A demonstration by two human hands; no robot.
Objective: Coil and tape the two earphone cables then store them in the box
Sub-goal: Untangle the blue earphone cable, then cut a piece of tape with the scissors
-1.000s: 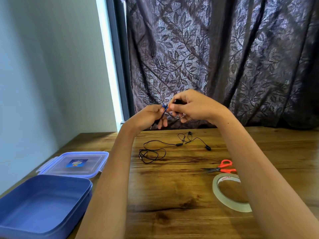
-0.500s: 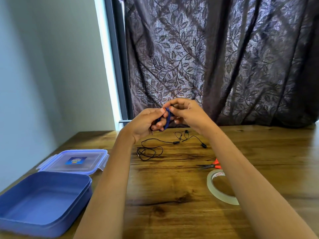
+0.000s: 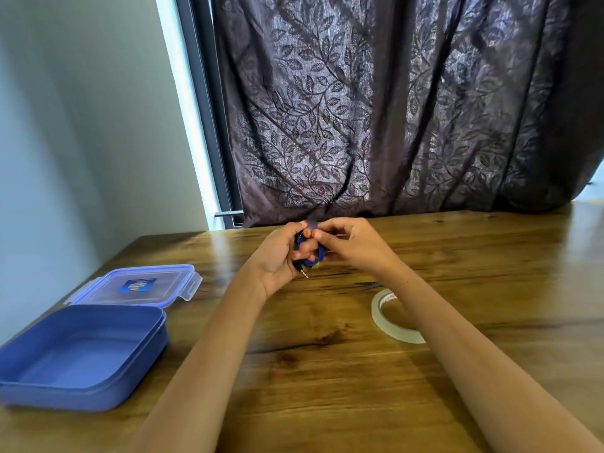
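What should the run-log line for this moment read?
left hand grips blue earphone coil | right hand pinches its top | box open, lid behind it | tape roll on table

Wooden table, leaf-patterned dark curtain, pale wall

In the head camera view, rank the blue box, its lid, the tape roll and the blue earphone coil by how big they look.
1. blue box, helped by being nearest the camera
2. lid
3. tape roll, partly hidden
4. blue earphone coil, gripped by left hand and right hand
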